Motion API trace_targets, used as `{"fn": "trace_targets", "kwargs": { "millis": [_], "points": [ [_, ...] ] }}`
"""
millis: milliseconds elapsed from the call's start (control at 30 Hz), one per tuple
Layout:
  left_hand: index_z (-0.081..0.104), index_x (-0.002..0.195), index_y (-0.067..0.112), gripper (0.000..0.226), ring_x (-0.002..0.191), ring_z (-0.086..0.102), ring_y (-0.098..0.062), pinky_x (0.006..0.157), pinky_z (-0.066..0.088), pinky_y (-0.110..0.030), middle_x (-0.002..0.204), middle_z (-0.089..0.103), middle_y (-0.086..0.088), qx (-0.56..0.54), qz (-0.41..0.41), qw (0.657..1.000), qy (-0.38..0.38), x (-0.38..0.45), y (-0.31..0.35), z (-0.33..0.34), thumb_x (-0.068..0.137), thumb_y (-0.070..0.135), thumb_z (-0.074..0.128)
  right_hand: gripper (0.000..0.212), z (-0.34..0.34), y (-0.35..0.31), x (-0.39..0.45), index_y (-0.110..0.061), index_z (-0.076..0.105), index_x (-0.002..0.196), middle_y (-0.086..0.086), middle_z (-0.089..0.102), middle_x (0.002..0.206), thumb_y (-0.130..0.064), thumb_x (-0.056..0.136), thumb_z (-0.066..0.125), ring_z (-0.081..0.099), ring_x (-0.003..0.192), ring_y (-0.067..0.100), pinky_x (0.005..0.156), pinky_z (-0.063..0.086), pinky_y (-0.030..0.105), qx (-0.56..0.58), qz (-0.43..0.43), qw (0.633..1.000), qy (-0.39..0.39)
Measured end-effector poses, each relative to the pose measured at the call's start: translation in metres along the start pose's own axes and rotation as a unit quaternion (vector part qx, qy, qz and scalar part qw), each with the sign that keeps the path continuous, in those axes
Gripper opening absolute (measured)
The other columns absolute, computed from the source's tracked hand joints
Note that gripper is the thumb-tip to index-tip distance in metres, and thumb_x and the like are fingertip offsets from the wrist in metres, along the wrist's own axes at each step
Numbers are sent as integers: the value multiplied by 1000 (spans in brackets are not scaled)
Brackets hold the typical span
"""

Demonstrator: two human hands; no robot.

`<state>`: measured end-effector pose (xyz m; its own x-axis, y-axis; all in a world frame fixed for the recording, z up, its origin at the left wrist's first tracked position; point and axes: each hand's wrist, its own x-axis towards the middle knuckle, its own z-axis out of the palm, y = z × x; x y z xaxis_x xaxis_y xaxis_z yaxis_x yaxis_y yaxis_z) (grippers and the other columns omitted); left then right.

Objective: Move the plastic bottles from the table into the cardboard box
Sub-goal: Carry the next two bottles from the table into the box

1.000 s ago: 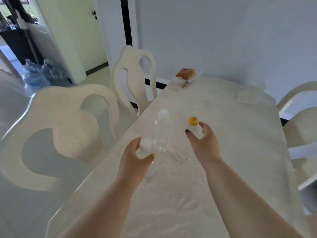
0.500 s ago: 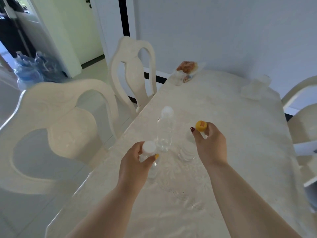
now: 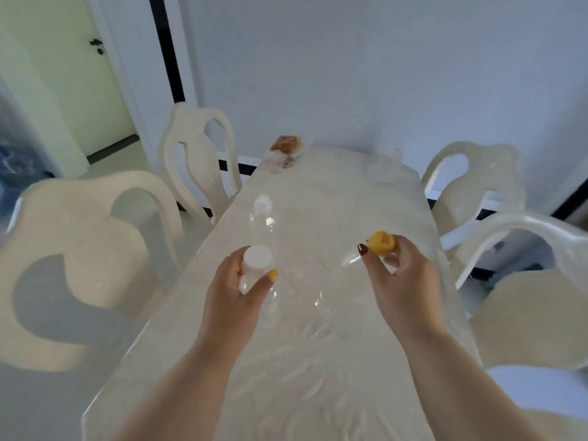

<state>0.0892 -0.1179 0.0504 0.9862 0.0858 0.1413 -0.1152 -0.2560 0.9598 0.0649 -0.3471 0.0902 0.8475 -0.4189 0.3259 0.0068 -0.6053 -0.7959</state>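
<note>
1. Both bottles now hang clear of the table (image 3: 366,198); half a second ago the yellow-capped bottle (image 3: 375,253) sat lower, its base close to the tabletop, and your view has tipped up toward the wall.
2. Your left hand (image 3: 235,291) is wrapped around the neck of the white-capped bottle (image 3: 257,265), thumb and fingers closed just under the cap. Its long axis runs near vertical, cap up, with the clear body hanging below your palm.
3. Your right hand (image 3: 401,275) pinches the yellow-capped bottle at the neck. This one tilts: the cap points up and away from you, and the clear body slants down to the left, toward the middle of the table.
4. A third bottle (image 3: 262,218) stands upright on the table beyond your left hand, white cap up, apart from both hands.
5. To carry well, keep both holds on the rigid necks, since the thin walls would probably buckle under a squeeze.
6. No cardboard box is in view, so find it before you swing either arm; the chairs (image 3: 95,249) stand close on both sides.
7. Return for the standing bottle afterward.
</note>
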Motion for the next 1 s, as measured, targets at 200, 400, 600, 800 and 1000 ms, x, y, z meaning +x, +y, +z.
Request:
{"fn": "trace_targets", "kwargs": {
  "millis": [200,400,600,800,1000],
  "points": [
    [63,120,31,34,117,61,-6,96,44,-20,119,70,8,-46,67,993,-85,-93,49,-3,89,21,72,20,-102,-30,-105,-30,64,81,-17,67,75,-49,81,68,63,78,5,61,41,22,-14,-4,994,112],
    [72,102,31,28,87,72,0,72,47,-7,93,79,15,-68,127,962,-232,-190,97,14,76,31,82,29,-211,-31,-215,-27,62,70,-11,64,63,-54,79,63,56,58,8,49,37,25,-85,53,981,164],
    [76,99,34,44,87,75,-3,70,51,-11,91,80,14,-87,152,922,-346,-276,150,81,60,53,81,24,-332,-9,-301,-31,66,73,-38,65,72,-55,76,65,58,63,-12,51,36,20,-85,128,958,241],
    [74,100,48,37,92,74,-4,80,51,-25,94,80,14,-116,164,886,-419,-357,204,192,63,50,82,27,-464,43,-350,-21,69,78,-15,71,73,-49,79,70,62,68,7,55,45,31,-141,152,924,321],
    [76,98,41,29,87,75,-7,78,49,-23,89,81,10,-158,159,881,-416,-425,253,318,69,47,79,28,-599,114,-349,-19,70,78,-16,71,74,-47,78,71,65,76,0,62,47,24,-179,129,909,354]
  ]
}}
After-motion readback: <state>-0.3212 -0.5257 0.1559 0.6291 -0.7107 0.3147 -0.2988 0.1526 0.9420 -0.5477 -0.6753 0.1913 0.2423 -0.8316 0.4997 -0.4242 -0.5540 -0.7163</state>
